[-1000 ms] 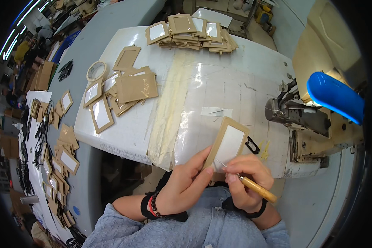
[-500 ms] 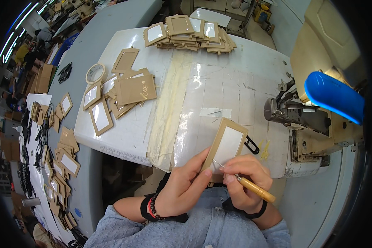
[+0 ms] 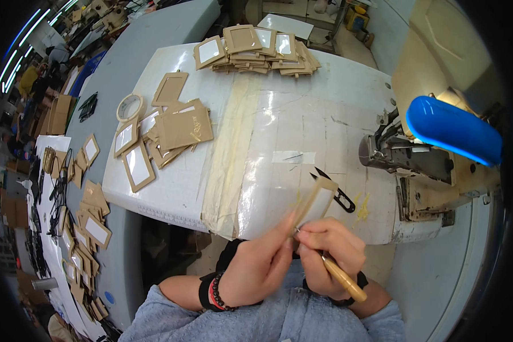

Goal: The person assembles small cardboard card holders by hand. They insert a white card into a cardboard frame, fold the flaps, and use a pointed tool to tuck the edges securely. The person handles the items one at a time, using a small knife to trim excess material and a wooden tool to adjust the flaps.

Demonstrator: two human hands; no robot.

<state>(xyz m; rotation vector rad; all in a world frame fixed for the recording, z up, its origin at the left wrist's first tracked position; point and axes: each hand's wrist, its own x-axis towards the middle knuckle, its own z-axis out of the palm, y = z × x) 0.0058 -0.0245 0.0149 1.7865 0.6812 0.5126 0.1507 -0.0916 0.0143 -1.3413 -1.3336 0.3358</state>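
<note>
My left hand (image 3: 259, 265) is closed round the lower left edge of a tan card holder (image 3: 316, 204) with a pale window, holding it tilted above the near edge of the table. In my right hand (image 3: 332, 251) is an awl (image 3: 345, 279) with a yellowish wooden handle. Its thin metal shaft reaches to the holder's lower edge beside my left thumb; my fingers partly hide the tip, so I cannot tell whether it goes into the holder. Just beyond the holder lie black thread snips (image 3: 343, 200), partly covered by it.
A sewing machine (image 3: 404, 154) with a blue cover stands at the right. Stacked card holders (image 3: 245, 40) lie at the far edge, more (image 3: 182, 125) at the left beside a tape roll (image 3: 130, 107). A grey side table (image 3: 119, 228) carries several others. Yellow thread scraps (image 3: 363, 208) lie near the snips.
The card holder has tipped so its window looks narrower, and its top has dropped. My right hand and the awl have shifted slightly left and closer to my left hand. More of the snips shows.
</note>
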